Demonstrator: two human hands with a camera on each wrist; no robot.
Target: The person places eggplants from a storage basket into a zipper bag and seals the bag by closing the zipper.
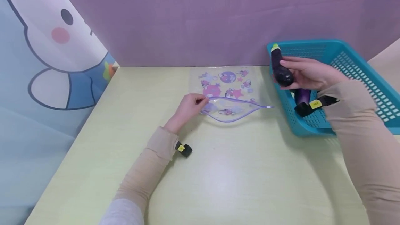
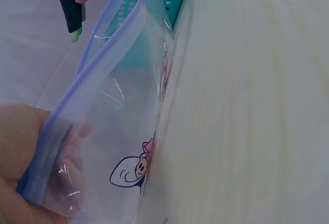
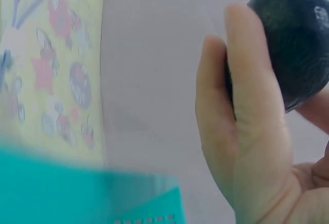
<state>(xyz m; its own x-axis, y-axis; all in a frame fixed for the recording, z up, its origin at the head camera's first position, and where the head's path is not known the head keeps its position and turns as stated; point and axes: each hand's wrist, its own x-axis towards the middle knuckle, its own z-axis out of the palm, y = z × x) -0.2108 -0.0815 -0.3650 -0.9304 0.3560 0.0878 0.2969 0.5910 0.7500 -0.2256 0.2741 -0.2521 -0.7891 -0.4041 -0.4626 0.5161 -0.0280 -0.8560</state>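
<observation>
My right hand [image 1: 307, 74] grips a dark eggplant [image 1: 279, 66] with a pale green tip over the near left side of the teal basket [image 1: 300, 133]. In the right wrist view the eggplant's round, glossy end [image 3: 298, 44] shows between the fingers and thumb. My left hand [image 1: 189, 108] pinches the left end of the rim of a clear zip bag [image 1: 231, 118]. The bag has a purple zip edge, pink and purple cartoon prints, and its mouth gapes. In the left wrist view part of the left hand [image 2: 20, 157] shows through the plastic.
Another purple eggplant [image 1: 302, 96] is in the basket, partly hidden by the right hand and wrist strap. A white slider [image 1: 268, 107] sits at the bag's right end. A purple backdrop [image 1: 187, 20] rises behind the pale table [image 1: 218, 183]; a cartoon cloth [image 1: 40, 141] hangs at left.
</observation>
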